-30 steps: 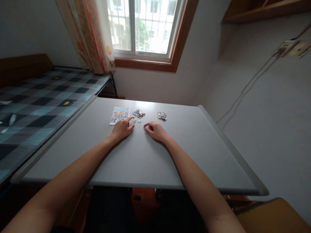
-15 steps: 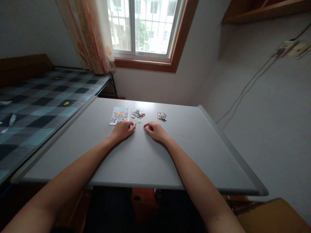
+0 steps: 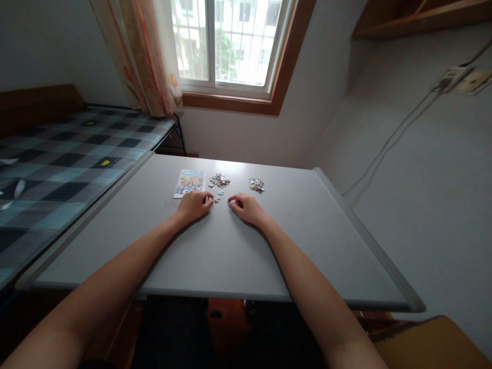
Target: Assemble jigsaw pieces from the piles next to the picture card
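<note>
My left hand (image 3: 195, 204) rests at the lower right corner of a colourful printed picture sheet (image 3: 190, 180), partly covering it. Its thumb and index finger are slightly apart, beside a small jigsaw piece (image 3: 217, 200) lying on the table. Just behind that piece is a light green jigsaw piece (image 3: 220, 193). Across a small gap, my right hand (image 3: 246, 207) lies with curled fingers, its thumb and index tips a little apart and nothing visible between them. Behind the hands are two heaps of jigsaw pieces, a left heap (image 3: 220, 180) and a right heap (image 3: 257, 185).
The white table (image 3: 230, 246) has raised grey edges at both sides. A bed with a checked cover (image 3: 96, 148) stands along the left. Beyond the table are a window (image 3: 230, 46) and a curtain (image 3: 142, 61). A cable (image 3: 384, 146) runs down the right wall.
The small jigsaw piece at my left fingertips now lies free on the table, and those fingers have drawn back slightly to the left. My right hand has hardly moved.
</note>
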A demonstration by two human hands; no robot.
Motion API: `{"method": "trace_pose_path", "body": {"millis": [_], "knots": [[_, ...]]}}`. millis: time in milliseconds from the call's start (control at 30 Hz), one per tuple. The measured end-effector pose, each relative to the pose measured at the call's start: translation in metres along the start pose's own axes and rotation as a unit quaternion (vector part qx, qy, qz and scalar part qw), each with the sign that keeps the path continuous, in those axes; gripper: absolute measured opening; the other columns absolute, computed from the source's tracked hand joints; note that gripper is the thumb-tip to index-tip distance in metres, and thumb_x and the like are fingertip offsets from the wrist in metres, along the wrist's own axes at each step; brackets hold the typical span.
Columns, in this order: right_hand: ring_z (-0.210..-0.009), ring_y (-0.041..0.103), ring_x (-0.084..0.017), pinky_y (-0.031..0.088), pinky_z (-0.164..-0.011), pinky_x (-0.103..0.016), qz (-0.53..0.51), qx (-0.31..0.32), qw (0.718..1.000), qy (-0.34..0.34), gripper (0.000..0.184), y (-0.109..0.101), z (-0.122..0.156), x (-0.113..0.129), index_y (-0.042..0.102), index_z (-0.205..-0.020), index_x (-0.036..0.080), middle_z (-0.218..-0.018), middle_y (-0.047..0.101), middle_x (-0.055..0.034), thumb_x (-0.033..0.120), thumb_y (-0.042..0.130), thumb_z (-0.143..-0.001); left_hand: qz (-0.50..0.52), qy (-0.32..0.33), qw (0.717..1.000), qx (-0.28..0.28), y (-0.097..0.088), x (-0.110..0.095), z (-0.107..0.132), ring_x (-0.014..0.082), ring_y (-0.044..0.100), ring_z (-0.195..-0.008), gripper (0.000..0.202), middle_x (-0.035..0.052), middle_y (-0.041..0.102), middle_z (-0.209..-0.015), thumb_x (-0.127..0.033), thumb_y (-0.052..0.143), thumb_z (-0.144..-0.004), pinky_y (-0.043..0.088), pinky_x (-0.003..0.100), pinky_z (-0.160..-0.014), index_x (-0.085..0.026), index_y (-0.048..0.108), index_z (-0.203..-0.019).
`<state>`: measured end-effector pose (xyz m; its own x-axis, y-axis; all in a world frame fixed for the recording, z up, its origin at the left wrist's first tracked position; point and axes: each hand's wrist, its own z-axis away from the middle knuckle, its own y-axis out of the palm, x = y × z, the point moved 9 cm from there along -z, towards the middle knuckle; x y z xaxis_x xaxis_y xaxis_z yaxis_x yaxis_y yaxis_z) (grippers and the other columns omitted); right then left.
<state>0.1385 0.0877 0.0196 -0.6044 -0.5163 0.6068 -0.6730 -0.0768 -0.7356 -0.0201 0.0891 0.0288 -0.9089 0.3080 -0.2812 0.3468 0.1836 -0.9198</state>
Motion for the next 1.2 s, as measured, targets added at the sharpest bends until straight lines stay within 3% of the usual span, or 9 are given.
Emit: {"method": "trace_pose_path", "body": {"millis": [167,733,1200], "knots": [[-0.063,0.046,-0.009,0.036,-0.065,-0.022,0.004,-0.001,1.0,0.001,0.02,-0.0008,-0.0005,0.0005,0.071,-0.095,0.016,-0.071,0.054,0.0002,0.022,0.056,-0.083,-0.034,0.028,0.998,0.032,0.0044,-0.0095,0.002,0.0187,0.064,-0.072,0.032,0.0054,0.072,-0.077,-0.028,0.049,-0.08,0.046,0.027,-0.068,-0.023,0.074,-0.099],[-0.063,0.046,-0.009,0.036,-0.065,-0.022,0.001,0.001,1.0,0.001,0.02,-0.0013,0.0002,0.0016,0.071,-0.095,0.016,-0.07,0.054,0.0002,0.022,0.056,-0.083,-0.017,0.041,0.998,0.034,0.0061,-0.01,0.0017,0.0175,0.064,-0.072,0.033,0.0051,0.073,-0.08,-0.028,0.048,-0.08,0.046,0.026,-0.068,-0.024,0.074,-0.101],[-0.064,0.047,-0.009,0.037,-0.067,-0.022,0.004,0.005,1.0,0.006,0.02,-0.0009,0.0002,0.0012,0.071,-0.096,0.016,-0.071,0.054,0.0001,0.022,0.056,-0.084,-0.001,0.032,0.999,0.034,0.0055,-0.0081,0.0008,0.015,0.059,-0.062,0.031,0.0008,0.067,-0.065,-0.032,0.05,-0.081,0.042,0.024,-0.062,-0.025,0.073,-0.1]]}}
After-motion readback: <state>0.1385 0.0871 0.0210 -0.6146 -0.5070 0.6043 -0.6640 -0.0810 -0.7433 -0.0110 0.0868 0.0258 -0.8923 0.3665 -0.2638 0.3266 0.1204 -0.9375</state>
